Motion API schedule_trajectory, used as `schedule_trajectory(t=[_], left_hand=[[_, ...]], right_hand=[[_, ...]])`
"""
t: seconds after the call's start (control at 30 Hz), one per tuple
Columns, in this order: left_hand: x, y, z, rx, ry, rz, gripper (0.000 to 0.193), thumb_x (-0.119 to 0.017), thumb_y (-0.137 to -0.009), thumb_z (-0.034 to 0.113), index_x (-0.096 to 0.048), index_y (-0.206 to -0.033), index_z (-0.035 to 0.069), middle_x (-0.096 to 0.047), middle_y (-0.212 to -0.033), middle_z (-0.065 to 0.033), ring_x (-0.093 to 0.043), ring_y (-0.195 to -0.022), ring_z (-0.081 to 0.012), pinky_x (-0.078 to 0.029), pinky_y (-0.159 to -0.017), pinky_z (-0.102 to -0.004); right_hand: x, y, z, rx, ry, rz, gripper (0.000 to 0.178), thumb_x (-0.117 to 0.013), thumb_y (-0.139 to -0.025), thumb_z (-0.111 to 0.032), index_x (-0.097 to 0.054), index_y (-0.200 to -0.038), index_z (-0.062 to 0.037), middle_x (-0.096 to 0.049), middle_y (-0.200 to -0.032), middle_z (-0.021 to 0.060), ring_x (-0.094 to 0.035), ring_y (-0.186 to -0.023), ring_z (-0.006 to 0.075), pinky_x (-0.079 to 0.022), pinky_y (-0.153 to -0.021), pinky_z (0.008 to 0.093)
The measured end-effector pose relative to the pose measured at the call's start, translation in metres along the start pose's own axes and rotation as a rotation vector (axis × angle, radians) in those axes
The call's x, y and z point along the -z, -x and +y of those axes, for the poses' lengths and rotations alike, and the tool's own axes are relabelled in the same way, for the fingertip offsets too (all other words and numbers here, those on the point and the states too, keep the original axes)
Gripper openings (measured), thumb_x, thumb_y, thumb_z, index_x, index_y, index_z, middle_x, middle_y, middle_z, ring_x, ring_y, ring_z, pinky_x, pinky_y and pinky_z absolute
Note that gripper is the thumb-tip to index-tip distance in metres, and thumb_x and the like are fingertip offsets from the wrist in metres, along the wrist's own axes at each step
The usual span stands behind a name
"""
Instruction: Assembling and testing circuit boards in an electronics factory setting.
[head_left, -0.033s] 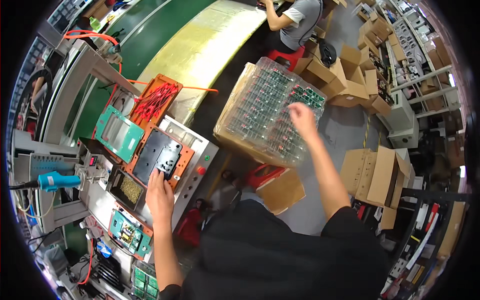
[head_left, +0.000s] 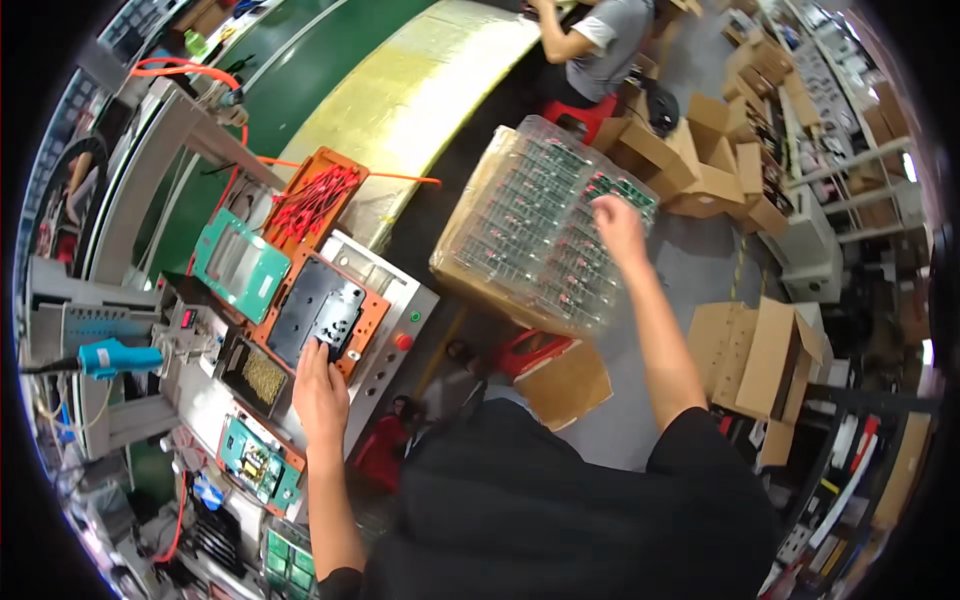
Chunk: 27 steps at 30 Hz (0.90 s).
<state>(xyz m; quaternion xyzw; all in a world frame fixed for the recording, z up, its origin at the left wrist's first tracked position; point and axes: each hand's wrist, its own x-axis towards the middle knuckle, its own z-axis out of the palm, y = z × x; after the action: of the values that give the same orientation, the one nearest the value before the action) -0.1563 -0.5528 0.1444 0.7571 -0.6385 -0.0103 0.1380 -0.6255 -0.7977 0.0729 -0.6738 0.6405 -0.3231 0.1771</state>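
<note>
My left hand point(head_left: 322, 398) lies with its fingers stretched out at the near edge of a black plastic panel point(head_left: 305, 303), close to small black pieces point(head_left: 338, 327) lying on it. The panel sits in an orange fixture point(head_left: 371, 322). To the right, my right hand point(head_left: 621, 228) is over clear plastic trays point(head_left: 500, 222) of small green circuit boards. Its fingers are curled together at the tray's far right part, near some green boards point(head_left: 622, 188); what they hold, if anything, is hidden. The trays rest on a cardboard box point(head_left: 447, 262).
Left of the panel are a green frame point(head_left: 240, 265), a bin of small brass-coloured parts point(head_left: 262, 380) and a blue-handled tool point(head_left: 118, 357). Red leads point(head_left: 310, 203) fill an orange tray behind. A co-worker point(head_left: 607, 45) sits at the far side. Open cartons point(head_left: 757, 355) stand right.
My right hand has shifted slightly right and away from me over the trays. My left hand stays at the black panel. The whole view has moved a little.
</note>
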Motion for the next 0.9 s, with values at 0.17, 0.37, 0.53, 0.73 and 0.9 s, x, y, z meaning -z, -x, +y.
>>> schedule_trajectory(t=[0.17, 0.37, 0.53, 0.73, 0.9], left_hand=[[-0.008, -0.025, 0.054, 0.067, 0.065, -0.002, 0.026, -0.059, -0.083, 0.006, -0.063, -0.108, 0.003, -0.066, -0.11, -0.0164, -0.063, -0.101, -0.0343, -0.05, -0.086, -0.0419], [-0.035, -0.061, 0.081, 0.052, -0.047, 0.054, 0.042, -0.059, -0.09, 0.02, -0.054, -0.131, 0.01, -0.048, -0.14, -0.0164, -0.044, -0.13, -0.0353, -0.039, -0.103, -0.0473], [-0.041, -0.065, 0.083, 0.071, -0.124, 0.019, 0.037, -0.057, -0.091, 0.021, -0.057, -0.128, 0.013, -0.05, -0.138, -0.0152, -0.047, -0.127, -0.0337, -0.043, -0.099, -0.0453], [-0.026, -0.075, 0.09, 0.09, -0.067, -0.146, 0.031, -0.057, -0.089, 0.019, -0.061, -0.118, 0.009, -0.053, -0.133, -0.0147, -0.049, -0.124, -0.0331, -0.04, -0.102, -0.0503], [0.009, -0.023, 0.19, 0.011, 0.68, 0.106, 0.048, -0.07, -0.082, 0.016, -0.055, -0.126, 0.008, -0.051, -0.133, -0.019, -0.049, -0.123, -0.0372, -0.042, -0.101, -0.0429]], right_hand=[[0.042, -0.096, 0.105, 0.22, 0.358, -0.277, 0.034, -0.058, -0.077, -0.002, -0.064, -0.111, -0.0046, -0.065, -0.11, 0.0195, -0.06, -0.106, 0.0367, -0.047, -0.092, 0.0438], [0.022, -0.126, 0.125, 0.37, 0.402, -0.322, 0.027, -0.068, -0.077, -0.008, -0.065, -0.103, -0.0051, -0.065, -0.104, 0.0174, -0.06, -0.103, 0.036, -0.049, -0.085, 0.0434], [0.063, -0.14, 0.075, 0.162, 0.609, -0.38, 0.022, -0.07, -0.079, -0.012, -0.066, -0.1, -0.0061, -0.067, -0.097, 0.013, -0.064, -0.093, 0.0332, -0.05, -0.079, 0.0429], [0.094, -0.136, -0.032, 0.248, 0.108, -0.089, 0.015, -0.059, -0.094, -0.015, -0.063, -0.103, -0.0045, -0.061, -0.084, 0.005, -0.061, -0.072, 0.0201, -0.049, -0.062, 0.0324], [0.016, -0.013, -0.133, -0.076, -0.786, -0.581, 0.017, -0.058, -0.095, -0.014, -0.064, -0.106, -0.0024, -0.058, -0.079, 0.0018, -0.056, -0.055, 0.0089, -0.047, -0.051, 0.0223]])
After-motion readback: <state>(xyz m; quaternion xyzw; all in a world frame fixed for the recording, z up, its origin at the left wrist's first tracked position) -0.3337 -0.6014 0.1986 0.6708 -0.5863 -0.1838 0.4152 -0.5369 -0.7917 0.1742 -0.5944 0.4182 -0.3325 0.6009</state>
